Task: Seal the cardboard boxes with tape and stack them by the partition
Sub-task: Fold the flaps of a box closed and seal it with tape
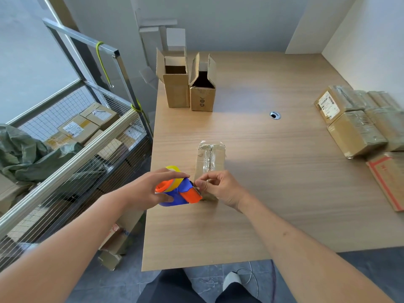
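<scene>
1. Wood-look table (273,193) fills the middle of the room, with pale walls behind it and a grey floor below.
2. Far left stands a wire cage cart (72,136) with parcels and a green cloth inside. It sits just beside the table edge.
3. Next comes the left hand (150,189). Its fingers curl round the tape gun (179,191), which is blue and orange with a yellow roll.
4. Touching the tape gun's front is the small box (211,162), lying near the front of the table. Shiny tape already runs along its top.
5. On the near end of that box is the right hand (220,186). Its finger and thumb pinch there, at the tape end I think, but it is too small to be sure.
6. I think the box is light and stiff, and its taped top is slippery. Holding it by the bare brown sides should work best.
7. At the back stand two open boxes (188,84), flaps up, not sealed yet.
8. Further right is a small round hole (275,115) in the table.
9. Far right, sealed boxes (354,121) sit by the white partition (360,53). A flat box with red edges (389,180) lies near them.
10. Nothing stands between the small box and the sealed boxes, so I think carrying it over will be easy.
</scene>
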`<state>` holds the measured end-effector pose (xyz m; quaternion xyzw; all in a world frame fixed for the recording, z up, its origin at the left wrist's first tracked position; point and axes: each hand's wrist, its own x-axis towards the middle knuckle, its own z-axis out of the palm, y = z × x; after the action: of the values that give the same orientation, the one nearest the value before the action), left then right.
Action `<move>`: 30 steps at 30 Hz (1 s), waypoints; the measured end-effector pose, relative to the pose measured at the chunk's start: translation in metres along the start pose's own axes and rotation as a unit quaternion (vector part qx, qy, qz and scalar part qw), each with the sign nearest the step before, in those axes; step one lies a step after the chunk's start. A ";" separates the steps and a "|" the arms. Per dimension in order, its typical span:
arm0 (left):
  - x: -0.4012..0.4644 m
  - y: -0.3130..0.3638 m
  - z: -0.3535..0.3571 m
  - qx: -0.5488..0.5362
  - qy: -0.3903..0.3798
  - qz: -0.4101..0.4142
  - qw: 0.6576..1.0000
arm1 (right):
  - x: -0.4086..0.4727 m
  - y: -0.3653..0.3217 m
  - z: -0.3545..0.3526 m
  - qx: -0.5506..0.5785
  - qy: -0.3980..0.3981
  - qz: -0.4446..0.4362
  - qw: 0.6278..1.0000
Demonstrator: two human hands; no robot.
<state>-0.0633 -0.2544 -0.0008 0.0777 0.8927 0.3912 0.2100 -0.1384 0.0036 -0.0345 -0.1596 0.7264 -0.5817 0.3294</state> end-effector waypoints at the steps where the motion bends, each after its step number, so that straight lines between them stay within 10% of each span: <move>1: 0.000 0.002 0.000 0.003 -0.004 0.000 1.000 | -0.001 0.000 -0.001 0.005 0.001 0.002 1.000; 19: 0.016 0.024 -0.011 -0.010 -0.021 -0.007 1.000 | -0.003 -0.022 -0.018 0.081 0.019 0.050 0.995; 30: 0.027 0.032 -0.001 0.031 -0.032 -0.033 0.998 | -0.011 -0.006 -0.012 0.040 0.192 0.016 0.980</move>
<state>-0.0891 -0.2252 0.0151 0.0668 0.8994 0.3530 0.2489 -0.1389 0.0173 -0.0243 -0.0194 0.7548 -0.6246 0.1992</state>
